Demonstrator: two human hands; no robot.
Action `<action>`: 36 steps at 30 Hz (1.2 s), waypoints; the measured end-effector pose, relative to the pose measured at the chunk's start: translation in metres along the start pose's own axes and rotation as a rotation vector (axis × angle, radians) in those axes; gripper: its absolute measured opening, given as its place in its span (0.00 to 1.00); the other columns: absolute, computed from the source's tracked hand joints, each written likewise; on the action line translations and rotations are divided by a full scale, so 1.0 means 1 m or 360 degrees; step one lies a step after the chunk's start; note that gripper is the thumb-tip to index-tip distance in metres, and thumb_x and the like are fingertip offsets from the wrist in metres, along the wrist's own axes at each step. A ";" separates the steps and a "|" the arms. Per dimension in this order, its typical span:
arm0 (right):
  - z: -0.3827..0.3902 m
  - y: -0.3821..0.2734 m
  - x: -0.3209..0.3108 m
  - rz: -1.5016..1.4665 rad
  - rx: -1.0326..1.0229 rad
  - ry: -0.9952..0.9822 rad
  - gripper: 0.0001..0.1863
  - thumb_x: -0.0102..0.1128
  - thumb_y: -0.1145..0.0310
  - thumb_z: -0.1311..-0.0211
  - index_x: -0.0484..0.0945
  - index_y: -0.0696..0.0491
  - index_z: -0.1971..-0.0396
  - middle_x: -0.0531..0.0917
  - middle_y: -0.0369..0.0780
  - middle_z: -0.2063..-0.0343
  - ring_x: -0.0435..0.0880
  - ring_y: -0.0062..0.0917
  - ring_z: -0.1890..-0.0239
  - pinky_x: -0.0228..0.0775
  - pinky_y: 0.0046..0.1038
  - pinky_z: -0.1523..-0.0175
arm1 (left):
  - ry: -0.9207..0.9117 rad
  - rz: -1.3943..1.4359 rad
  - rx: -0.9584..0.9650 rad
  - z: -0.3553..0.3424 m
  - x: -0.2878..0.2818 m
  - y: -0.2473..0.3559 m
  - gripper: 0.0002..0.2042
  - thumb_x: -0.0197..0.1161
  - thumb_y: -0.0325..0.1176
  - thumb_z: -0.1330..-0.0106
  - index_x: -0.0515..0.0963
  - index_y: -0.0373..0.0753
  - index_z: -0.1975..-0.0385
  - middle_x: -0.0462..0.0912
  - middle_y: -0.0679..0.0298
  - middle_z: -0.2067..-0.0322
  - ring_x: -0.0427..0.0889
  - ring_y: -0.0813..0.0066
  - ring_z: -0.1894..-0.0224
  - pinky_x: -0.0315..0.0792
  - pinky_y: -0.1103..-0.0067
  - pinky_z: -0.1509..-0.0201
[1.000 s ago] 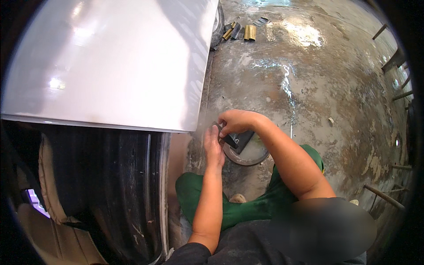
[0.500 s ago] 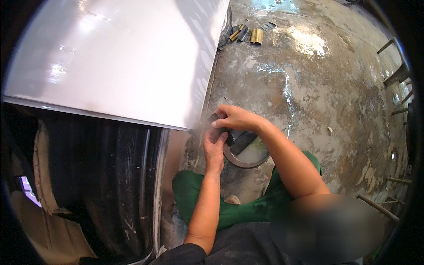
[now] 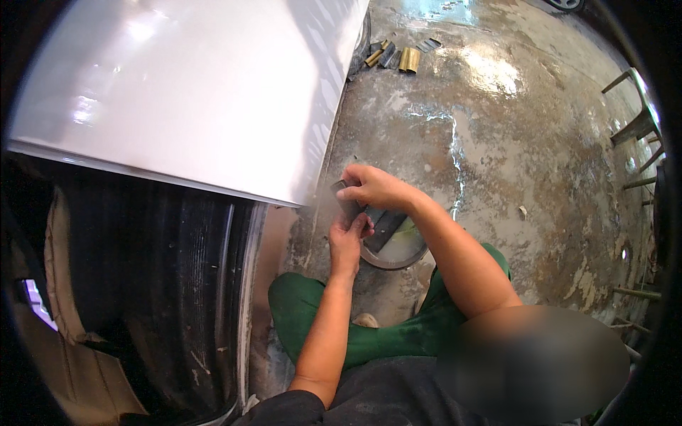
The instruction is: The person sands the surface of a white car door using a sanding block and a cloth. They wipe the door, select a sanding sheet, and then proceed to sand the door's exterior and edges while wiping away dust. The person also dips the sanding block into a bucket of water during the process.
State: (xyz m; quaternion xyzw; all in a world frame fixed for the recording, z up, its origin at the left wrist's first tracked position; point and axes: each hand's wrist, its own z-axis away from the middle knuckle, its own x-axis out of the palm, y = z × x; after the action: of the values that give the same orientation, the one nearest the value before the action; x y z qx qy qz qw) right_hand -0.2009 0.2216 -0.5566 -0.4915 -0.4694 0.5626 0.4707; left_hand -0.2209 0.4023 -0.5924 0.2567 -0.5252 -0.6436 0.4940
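Above the floor, beside the corner of a white car panel [image 3: 213, 128], both my hands hold a small dark grey strip that looks like sandpaper [image 3: 349, 206]. My right hand [image 3: 378, 187] pinches its upper end between thumb and fingers. At the lower end, my left hand [image 3: 345, 243] closes on it with thumb and fingertips. Just under my hands stands a round basin [image 3: 394, 266] of cloudy water. A long dark block [image 3: 386, 228] lies slanted in it, partly hidden by my right wrist.
Curled dark and tan sheets [image 3: 408, 60] lie on the wet, stained concrete floor [image 3: 526, 163] near a tyre [image 3: 361, 42]. An open door frame with dark trim [image 3: 156, 284] is at my left. Metal-legged stools [image 3: 636, 124] stand along the right edge.
The strip has turned between my hands, and more of its face shows. My left fingertips have closed over its lower end. The whole view has shifted slightly.
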 end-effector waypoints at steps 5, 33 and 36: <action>0.005 -0.003 0.000 0.0153 -0.0029 0.0062 0.13 0.67 0.64 0.40 0.78 0.58 0.64 0.81 0.39 0.72 0.79 0.24 0.68 0.72 0.30 0.62 | 0.0041 -0.0100 0.0092 0.000 -0.006 -0.005 0.10 0.64 0.31 0.27 0.75 0.38 0.50 0.84 0.65 0.60 0.83 0.75 0.59 0.80 0.75 0.52; 0.019 -0.023 0.104 0.1172 -0.0711 0.0658 0.05 0.66 0.68 0.41 0.81 0.51 0.66 0.80 0.40 0.66 0.81 0.40 0.60 0.72 0.40 0.56 | -0.0033 -0.0237 0.0439 -0.026 -0.130 0.001 0.08 0.61 0.30 0.26 0.76 0.36 0.52 0.81 0.66 0.60 0.78 0.77 0.58 0.74 0.79 0.51; 0.024 -0.062 0.120 0.1146 -0.0831 0.0968 0.06 0.67 0.72 0.43 0.80 0.51 0.66 0.79 0.39 0.68 0.80 0.38 0.63 0.70 0.38 0.57 | 0.0052 -0.0178 0.0616 -0.027 -0.129 0.014 0.13 0.58 0.25 0.29 0.74 0.36 0.46 0.76 0.63 0.48 0.76 0.74 0.49 0.72 0.77 0.46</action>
State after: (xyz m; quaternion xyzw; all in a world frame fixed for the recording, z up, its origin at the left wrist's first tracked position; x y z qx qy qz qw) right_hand -0.2299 0.3463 -0.5067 -0.8628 -0.2377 0.3853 0.2249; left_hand -0.1439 0.5078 -0.6125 0.3860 -0.6159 -0.5528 0.4075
